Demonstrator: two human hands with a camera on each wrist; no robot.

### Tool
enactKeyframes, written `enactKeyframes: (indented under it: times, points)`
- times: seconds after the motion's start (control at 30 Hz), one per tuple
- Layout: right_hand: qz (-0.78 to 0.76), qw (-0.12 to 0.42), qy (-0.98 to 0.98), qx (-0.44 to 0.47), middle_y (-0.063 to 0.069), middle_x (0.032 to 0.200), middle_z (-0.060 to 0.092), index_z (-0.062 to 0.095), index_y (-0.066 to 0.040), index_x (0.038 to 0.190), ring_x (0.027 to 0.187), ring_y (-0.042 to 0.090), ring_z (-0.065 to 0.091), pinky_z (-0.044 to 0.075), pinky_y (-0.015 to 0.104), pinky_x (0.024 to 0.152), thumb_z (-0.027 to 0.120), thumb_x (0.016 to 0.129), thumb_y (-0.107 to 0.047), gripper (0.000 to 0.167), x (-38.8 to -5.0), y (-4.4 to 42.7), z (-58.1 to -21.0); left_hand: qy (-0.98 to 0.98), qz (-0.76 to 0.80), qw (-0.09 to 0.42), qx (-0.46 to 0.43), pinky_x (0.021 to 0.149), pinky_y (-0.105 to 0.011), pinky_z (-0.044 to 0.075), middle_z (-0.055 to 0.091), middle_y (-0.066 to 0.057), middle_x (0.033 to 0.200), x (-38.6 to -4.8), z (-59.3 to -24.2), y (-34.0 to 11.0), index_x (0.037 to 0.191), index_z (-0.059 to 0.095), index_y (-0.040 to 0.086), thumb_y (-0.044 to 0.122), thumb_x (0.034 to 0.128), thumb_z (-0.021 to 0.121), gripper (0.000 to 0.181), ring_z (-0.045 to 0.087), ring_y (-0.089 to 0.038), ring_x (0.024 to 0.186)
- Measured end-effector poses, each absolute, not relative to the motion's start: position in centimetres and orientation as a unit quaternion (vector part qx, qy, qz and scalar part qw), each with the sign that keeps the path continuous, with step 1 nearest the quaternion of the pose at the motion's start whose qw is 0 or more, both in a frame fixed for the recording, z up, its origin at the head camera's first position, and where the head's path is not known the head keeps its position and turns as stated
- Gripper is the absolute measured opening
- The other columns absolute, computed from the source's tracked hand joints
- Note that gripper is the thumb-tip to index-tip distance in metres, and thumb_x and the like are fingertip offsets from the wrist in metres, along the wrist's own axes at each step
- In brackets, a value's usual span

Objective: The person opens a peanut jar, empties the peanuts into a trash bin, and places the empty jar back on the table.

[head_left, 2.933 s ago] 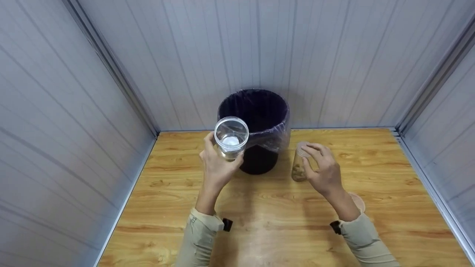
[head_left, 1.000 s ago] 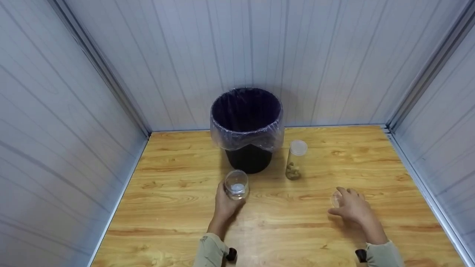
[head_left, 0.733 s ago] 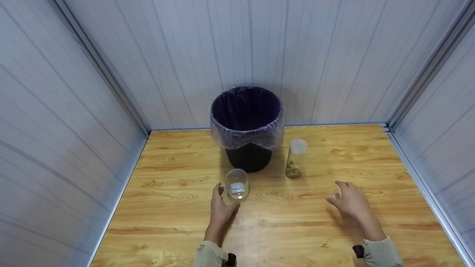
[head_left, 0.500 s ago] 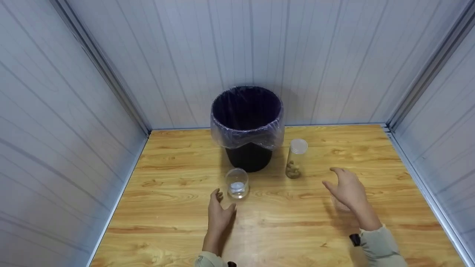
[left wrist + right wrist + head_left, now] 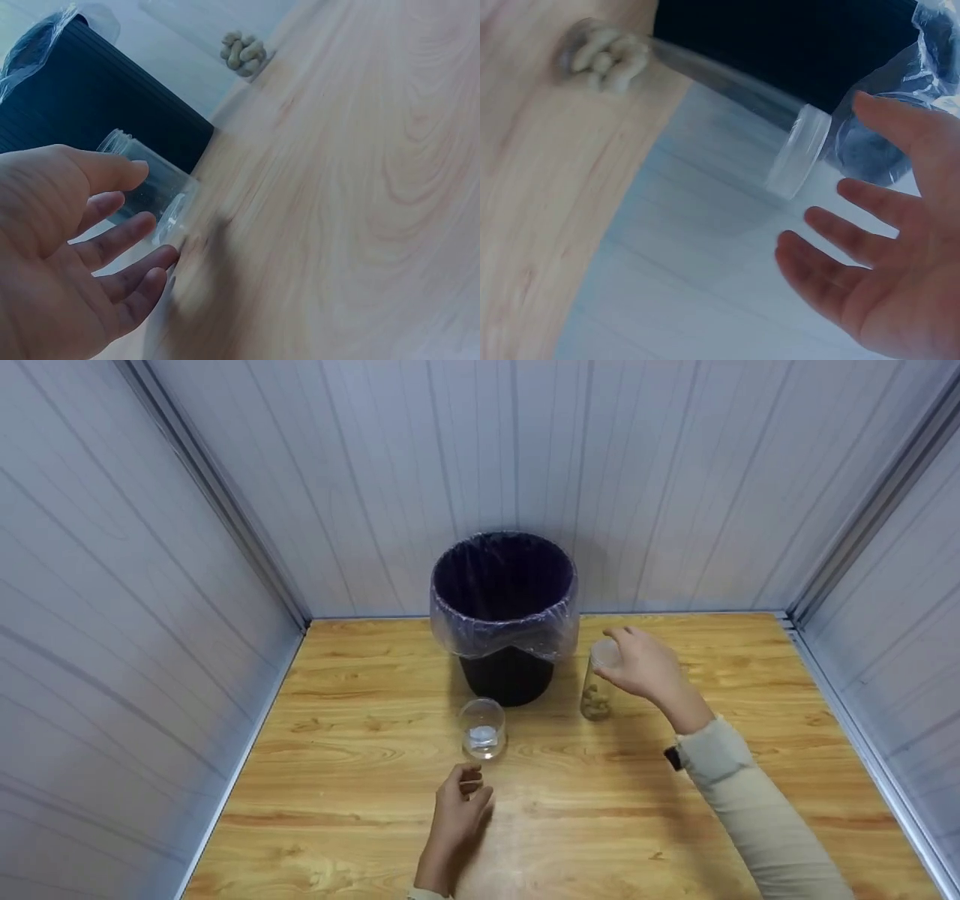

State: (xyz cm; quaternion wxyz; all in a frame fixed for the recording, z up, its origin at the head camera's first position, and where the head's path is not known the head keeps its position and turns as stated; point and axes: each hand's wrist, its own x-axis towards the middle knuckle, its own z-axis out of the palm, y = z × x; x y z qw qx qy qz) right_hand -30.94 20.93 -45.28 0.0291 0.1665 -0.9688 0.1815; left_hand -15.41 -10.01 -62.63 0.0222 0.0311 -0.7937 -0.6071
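Note:
A tall clear jar (image 5: 594, 686) stands upright with several cashews (image 5: 604, 60) at its bottom and a translucent lid (image 5: 801, 152) on top. My right hand (image 5: 645, 664) hovers at this lid, thumb and fingers spread around it; the right wrist view shows a gap between fingers and lid. A short clear jar (image 5: 482, 727) stands lidless, with something whitish at its base. Just in front of it my left hand (image 5: 457, 810) holds nothing, its fingers loosely bent and apart from the jar in the head view.
A black bin (image 5: 506, 671) lined with a thin plastic bag (image 5: 504, 637) stands behind the short jar, to the left of the tall one. Pale panel walls (image 5: 375, 495) enclose the wooden table (image 5: 337, 795) at the back and both sides.
My left hand has lowered the short jar onto the table, let go and drawn back. My right hand went from the tall jar to the loose lid, then back; my arm now hides that lid.

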Motion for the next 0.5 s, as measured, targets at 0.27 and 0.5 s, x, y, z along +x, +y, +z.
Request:
enactKeyframes:
  times: [0.27,0.5]
  points:
    - [0.148,-0.006,-0.974,0.173,0.023,0.120,0.058,0.059,-0.001,0.125,0.104,0.043,0.057,0.050,0.061,0.078,0.071,0.083,-0.028,0.052,-32.7,19.8,-45.6,-0.799,-0.602,0.009,0.011,0.089,-0.045,0.050,0.060,-0.020,0.111,-15.2,-62.8,-10.0,0.119,0.057,-0.005,0.003,0.0888,0.067,0.033,0.060,-0.034,0.102]
    - [0.161,0.008,-0.971,0.179,0.023,0.113,0.062,0.058,0.000,0.123,0.099,0.043,0.060,0.051,0.059,0.074,0.065,0.080,-0.025,0.050,-33.2,19.8,-46.2,-0.805,-0.593,-0.002,-0.009,0.089,-0.045,0.050,0.062,-0.019,0.109,-15.1,-62.9,-10.4,0.119,0.057,-0.005,0.003,0.0904,0.065,0.031,0.060,-0.031,0.101]
